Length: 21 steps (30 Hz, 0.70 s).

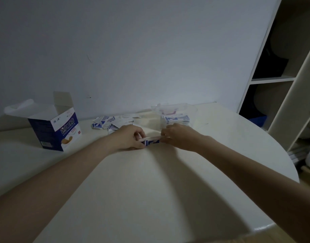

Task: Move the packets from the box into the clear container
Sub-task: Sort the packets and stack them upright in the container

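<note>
Both hands, left (pixel 128 137), right (pixel 178 136), pinching packets (pixel 151 140), stack mostly hidden

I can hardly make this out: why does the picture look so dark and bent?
Head view: dim room light, forearms casting soft shadows on the table; the wide lens bends the shelf; the packets between left hand and right hand look blurry.

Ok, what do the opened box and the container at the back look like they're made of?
The box looks like thin printed cardboard, slightly glossy: its flaps stand bent open with creased folds. The clear container looks like transparent rigid plastic, since the wall and the stacked packets show through it; dim light leaves the finish uncertain.
</note>
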Motion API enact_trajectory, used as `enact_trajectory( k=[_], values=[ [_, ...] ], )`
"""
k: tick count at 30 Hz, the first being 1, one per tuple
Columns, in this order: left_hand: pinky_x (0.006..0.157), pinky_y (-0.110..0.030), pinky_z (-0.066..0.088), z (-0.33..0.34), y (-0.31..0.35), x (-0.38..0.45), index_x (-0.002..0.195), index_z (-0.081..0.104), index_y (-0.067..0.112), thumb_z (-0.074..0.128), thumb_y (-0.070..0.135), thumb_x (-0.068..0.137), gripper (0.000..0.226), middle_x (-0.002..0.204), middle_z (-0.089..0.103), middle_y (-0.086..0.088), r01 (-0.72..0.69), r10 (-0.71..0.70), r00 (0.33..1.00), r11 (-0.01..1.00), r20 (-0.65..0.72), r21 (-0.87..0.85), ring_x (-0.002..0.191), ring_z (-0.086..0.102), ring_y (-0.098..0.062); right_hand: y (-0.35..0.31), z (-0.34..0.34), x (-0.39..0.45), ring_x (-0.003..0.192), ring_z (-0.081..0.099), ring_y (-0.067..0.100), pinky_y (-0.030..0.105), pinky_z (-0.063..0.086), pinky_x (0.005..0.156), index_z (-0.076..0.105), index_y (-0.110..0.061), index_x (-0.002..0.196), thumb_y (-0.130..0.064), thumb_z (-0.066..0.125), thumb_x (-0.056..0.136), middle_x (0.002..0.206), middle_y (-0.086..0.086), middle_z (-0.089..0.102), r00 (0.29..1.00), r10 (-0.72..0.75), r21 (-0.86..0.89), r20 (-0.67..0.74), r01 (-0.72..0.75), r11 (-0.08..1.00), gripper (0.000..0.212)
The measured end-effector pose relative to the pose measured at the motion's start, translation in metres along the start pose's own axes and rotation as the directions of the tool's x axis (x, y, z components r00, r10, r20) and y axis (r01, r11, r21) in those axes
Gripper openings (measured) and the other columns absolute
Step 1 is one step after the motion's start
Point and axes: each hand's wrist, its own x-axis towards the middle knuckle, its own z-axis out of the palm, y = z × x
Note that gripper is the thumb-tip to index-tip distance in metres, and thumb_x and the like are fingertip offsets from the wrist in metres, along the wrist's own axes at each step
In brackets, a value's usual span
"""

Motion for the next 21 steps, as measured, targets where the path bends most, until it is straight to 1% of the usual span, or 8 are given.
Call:
enact_trajectory(
  k=[3,5,8,10,13,16,19,21],
  values=[
    [0.055,-0.005,0.037,0.0,0.003,0.001,0.106,0.063,0.018,0.074,0.02,0.076,0.031,0.089,0.054,0.007,-0.01,0.009,1.0,1.0,-0.007,-0.024,0.073,0.052,-0.011,0.006,-0.002,0.0,0.105,0.054,0.027,0.03,0.04,0.081,0.056,-0.006,0.115,-0.029,0.048,0.094,0.118,0.014,0.056,0.996,0.042,0.053,0.075,-0.046,0.998,0.032],
    [0.061,-0.01,0.037,0.001,0.006,0.004,0.106,0.064,0.018,0.074,0.02,0.076,0.032,0.091,0.056,0.005,-0.027,0.027,0.999,0.999,-0.017,-0.02,0.077,0.051,-0.009,0.006,-0.003,0.001,0.092,0.049,0.021,0.025,0.038,0.072,0.058,-0.006,0.114,-0.019,0.054,0.09,0.116,0.013,0.059,0.996,0.049,0.105,0.076,-0.057,0.993,0.028],
    [0.061,-0.01,0.034,0.004,0.013,0.004,0.106,0.064,0.018,0.072,0.019,0.077,0.03,0.073,0.05,0.014,-0.045,0.044,0.999,0.998,-0.012,-0.041,0.071,0.048,-0.003,0.007,-0.005,0.002,0.067,0.048,0.014,0.014,0.036,0.048,0.063,-0.005,0.108,-0.013,0.054,0.089,0.106,0.012,0.065,0.997,0.058,0.178,0.042,-0.064,0.982,0.022],
    [0.058,-0.01,0.033,0.006,0.014,0.003,0.104,0.064,0.017,0.071,0.017,0.078,0.027,0.068,0.047,0.015,-0.045,0.043,0.999,0.998,-0.031,-0.053,0.065,0.045,-0.001,0.006,-0.005,0.001,0.052,0.046,0.008,0.014,0.036,0.047,0.063,-0.006,0.106,-0.015,0.053,0.091,0.092,0.008,0.065,0.998,0.048,0.203,0.033,-0.053,0.978,0.02],
    [0.054,-0.007,0.037,0.004,0.01,0.0,0.1,0.067,0.014,0.071,0.013,0.077,0.024,0.076,0.056,0.008,-0.025,0.018,0.996,0.997,-0.091,-0.071,0.061,0.048,0.0,0.007,-0.006,0.0,0.058,0.052,0.013,0.022,0.04,0.052,0.063,-0.008,0.106,-0.015,0.05,0.094,0.082,0.003,0.06,0.999,0.038,0.202,0.015,-0.041,0.979,0.02],
    [0.049,-0.004,0.043,0.003,0.008,-0.003,0.094,0.068,0.014,0.071,0.008,0.076,0.019,0.081,0.062,0.003,-0.002,-0.015,0.993,0.99,-0.117,-0.138,0.061,0.056,-0.004,0.008,-0.005,0.002,0.064,0.056,0.017,0.025,0.043,0.057,0.066,-0.006,0.098,-0.008,0.049,0.091,0.081,0.01,0.068,1.0,0.019,0.181,0.02,-0.022,0.983,0.018],
    [0.056,-0.01,0.047,0.0,0.011,-0.004,0.091,0.069,0.015,0.07,0.009,0.076,0.016,0.072,0.062,0.009,0.006,-0.028,0.99,0.988,-0.139,-0.155,0.06,0.057,-0.002,0.008,-0.006,0.004,0.055,0.051,0.011,0.018,0.037,0.05,0.068,-0.006,0.094,-0.001,0.049,0.088,0.072,0.008,0.064,0.999,0.033,0.182,0.006,-0.033,0.983,0.02],
    [0.058,-0.013,0.047,0.0,0.011,-0.005,0.084,0.07,0.018,0.071,0.011,0.076,0.01,0.074,0.065,0.008,0.005,-0.026,0.991,0.987,-0.131,-0.158,0.059,0.057,-0.001,0.008,-0.004,0.003,0.06,0.053,0.014,0.017,0.037,0.051,0.069,-0.005,0.093,-0.001,0.05,0.088,0.076,0.011,0.069,0.999,0.031,0.177,0.016,-0.033,0.984,0.02]
  ],
)
